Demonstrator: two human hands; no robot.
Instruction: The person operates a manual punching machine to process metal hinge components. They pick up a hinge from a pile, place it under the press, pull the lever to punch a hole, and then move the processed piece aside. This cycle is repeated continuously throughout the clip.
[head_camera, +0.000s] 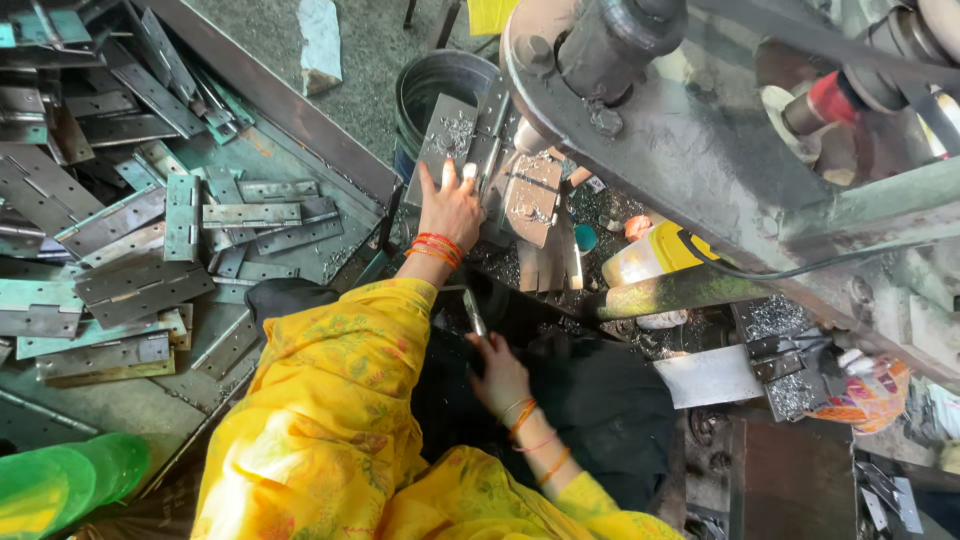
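One container is visible: a yellow plastic bottle (655, 255) with a whitish, translucent neck end, lying on its side right of frame centre, beneath the grey machine frame (700, 150). A crumpled wrapper (868, 392) in orange, white and pink sits at the lower right edge of the frame. No legible labels, signs or screens appear anywhere in view.
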